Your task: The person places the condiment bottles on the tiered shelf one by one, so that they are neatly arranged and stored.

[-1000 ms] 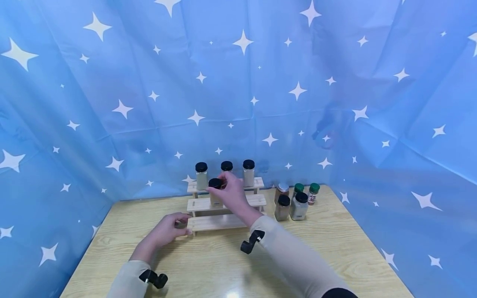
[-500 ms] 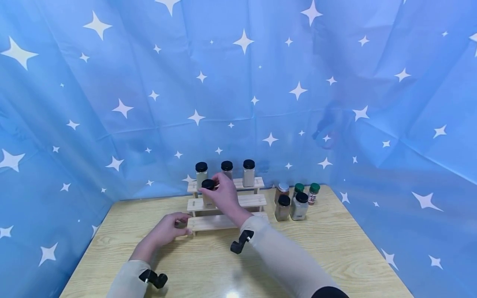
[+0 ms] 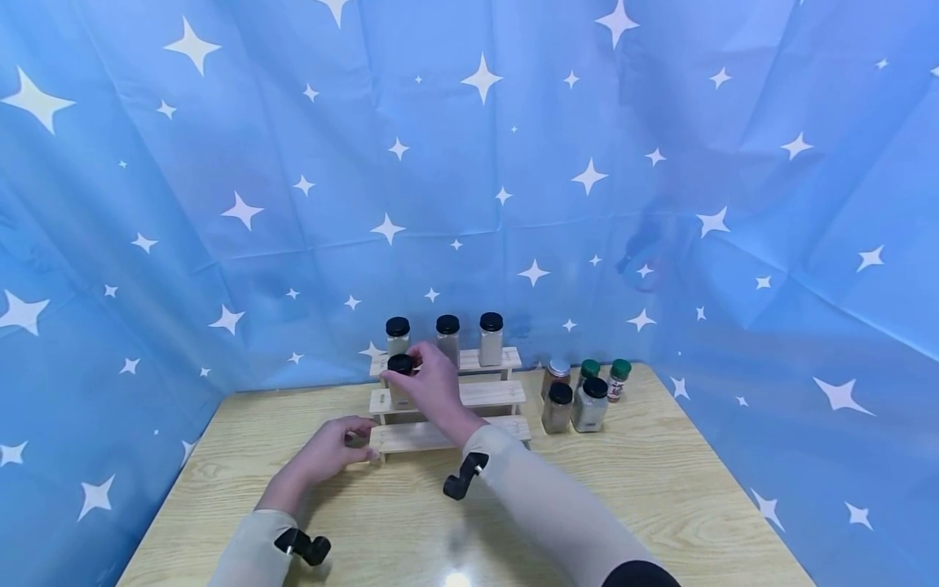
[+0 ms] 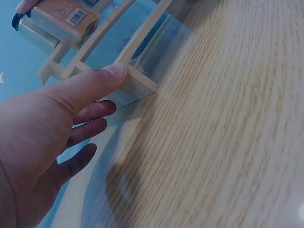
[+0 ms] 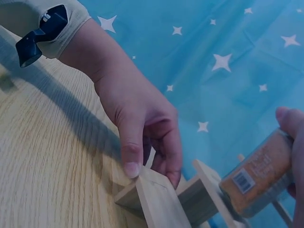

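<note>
A three-step wooden rack stands at the back of the table. My left hand pinches the left end of its lowest step, thumb at the front edge and fingers behind, as the left wrist view shows at the rack's end. With its thumb and fingers my right hand holds a black-capped spice jar near the cap. That jar's base is at the left end of the middle step, seemingly touching it. Orange-brown contents and a barcode label show on the jar in the right wrist view.
Along the top step stand three black-capped jars, left, middle and right. Right of the rack several more are grouped, including a brown-filled jar, a white-filled jar and a green-capped bottle. A starry blue curtain hangs behind.
My right hand has moved the jar leftward along the middle step to its left end, uncovering the middle jar on the top step. The left hand has stayed at the rack's end.
</note>
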`<state>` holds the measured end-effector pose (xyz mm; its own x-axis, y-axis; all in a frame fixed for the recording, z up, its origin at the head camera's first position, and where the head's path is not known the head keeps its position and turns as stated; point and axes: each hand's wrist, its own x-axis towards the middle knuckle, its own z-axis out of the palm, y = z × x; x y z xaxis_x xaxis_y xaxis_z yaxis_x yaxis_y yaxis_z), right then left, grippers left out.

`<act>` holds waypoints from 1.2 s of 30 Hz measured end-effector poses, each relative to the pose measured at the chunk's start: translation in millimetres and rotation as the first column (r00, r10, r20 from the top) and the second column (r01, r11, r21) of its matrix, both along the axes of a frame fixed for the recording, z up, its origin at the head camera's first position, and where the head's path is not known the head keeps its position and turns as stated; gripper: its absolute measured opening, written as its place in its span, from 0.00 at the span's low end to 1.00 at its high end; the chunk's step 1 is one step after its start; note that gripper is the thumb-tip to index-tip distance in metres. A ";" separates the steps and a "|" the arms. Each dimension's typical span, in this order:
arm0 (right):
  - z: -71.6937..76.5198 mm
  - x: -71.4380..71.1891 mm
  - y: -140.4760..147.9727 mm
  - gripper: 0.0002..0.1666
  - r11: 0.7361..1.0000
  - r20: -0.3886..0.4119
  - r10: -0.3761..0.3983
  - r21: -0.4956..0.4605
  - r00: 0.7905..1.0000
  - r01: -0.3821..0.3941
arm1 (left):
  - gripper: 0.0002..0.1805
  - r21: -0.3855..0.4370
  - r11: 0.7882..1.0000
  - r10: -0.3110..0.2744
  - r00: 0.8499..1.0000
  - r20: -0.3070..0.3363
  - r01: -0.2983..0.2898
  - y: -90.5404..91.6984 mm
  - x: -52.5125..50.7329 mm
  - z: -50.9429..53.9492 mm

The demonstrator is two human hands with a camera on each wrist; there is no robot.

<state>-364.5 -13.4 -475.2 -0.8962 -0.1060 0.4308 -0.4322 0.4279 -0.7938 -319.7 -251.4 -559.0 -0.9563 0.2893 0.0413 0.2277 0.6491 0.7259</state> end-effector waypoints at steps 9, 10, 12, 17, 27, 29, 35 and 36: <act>-5.0 -1.7 -6.7 0.29 1.000 -0.013 -0.013 0.005 1.000 0.013 | 0.29 0.005 1.000 -0.014 1.000 -0.015 0.014 -1.6 -1.8 -1.7; -5.6 -1.4 -7.3 0.29 1.000 -0.018 -0.014 0.010 1.000 0.014 | 0.29 0.006 1.000 -0.020 1.000 -0.017 0.020 -1.7 -1.8 -2.2; -6.6 -0.9 -8.3 0.29 1.000 -0.028 -0.017 0.020 0.999 0.017 | 0.29 0.006 1.000 -0.028 0.999 -0.020 0.028 -1.9 -1.8 -2.7; -8.7 -0.3 -9.8 0.29 0.999 -0.038 -0.022 0.024 0.999 0.023 | 0.29 0.008 0.999 -0.032 0.999 -0.025 0.032 -2.0 -2.3 -2.1; -10.8 -0.5 -10.7 0.28 1.000 -0.031 -0.021 0.020 0.999 0.021 | 0.30 0.002 1.000 -0.029 0.999 -0.021 0.029 -1.6 -1.3 -1.3; -10.9 -0.5 -10.7 0.28 1.000 -0.035 -0.021 0.020 0.999 0.022 | 0.30 -0.002 1.000 -0.030 0.999 -0.024 0.030 -1.5 -1.0 -0.7; -9.9 -0.7 -10.1 0.29 0.999 -0.043 -0.029 0.036 0.999 0.030 | 0.29 0.004 1.000 -0.029 0.999 -0.021 0.029 -1.4 -1.7 -1.1; -9.8 -0.8 -9.8 0.30 0.999 -0.042 -0.030 0.040 0.999 0.032 | 0.29 0.007 1.000 -0.026 0.999 -0.018 0.027 -1.4 -1.5 -1.2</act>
